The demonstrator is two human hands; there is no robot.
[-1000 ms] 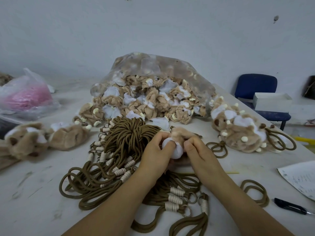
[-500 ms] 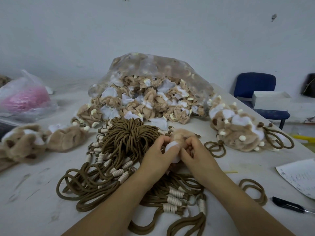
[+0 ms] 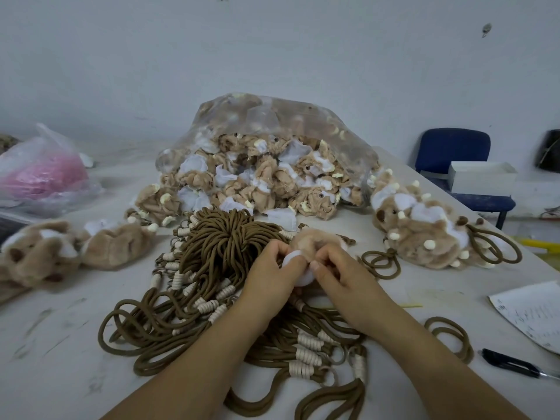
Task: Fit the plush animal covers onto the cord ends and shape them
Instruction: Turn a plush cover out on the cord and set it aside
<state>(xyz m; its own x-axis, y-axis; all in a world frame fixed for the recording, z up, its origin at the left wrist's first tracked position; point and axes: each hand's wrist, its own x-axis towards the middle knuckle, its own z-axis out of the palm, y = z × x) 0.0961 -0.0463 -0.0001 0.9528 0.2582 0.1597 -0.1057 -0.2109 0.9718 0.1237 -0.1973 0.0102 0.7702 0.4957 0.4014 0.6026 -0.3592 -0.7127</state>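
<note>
**Item in hand:** one tan plush animal cover with a round white fabric patch (image 3: 315, 245), held just above the right side of the bundle of brown braided cords with cream wound ends (image 3: 230, 247), mid-counter.

**Grip:** the left hand (image 3: 272, 277) and right hand (image 3: 342, 275) meet on the cover. The fingers (image 3: 280, 248) of both are curled and pinch its near edge, with the thumbs on the white patch. The hands hide whether a cord end is inside.

**Handling, as judged:** light, soft and limp. The pile squashes and offers no firm wall, so the cover is best held at the hem of its opening, on both sides. The cord is flexible yet firmer than the plush — take it close behind the wound end. The small sewn-on details could snag, so avoid tugging them.

**Stock:** a clear plastic bag of loose covers (image 3: 272, 165) lies behind, and a heap of plush animals with cord loops (image 3: 424, 231) sits to the right, on the white counter (image 3: 60, 344).
</note>
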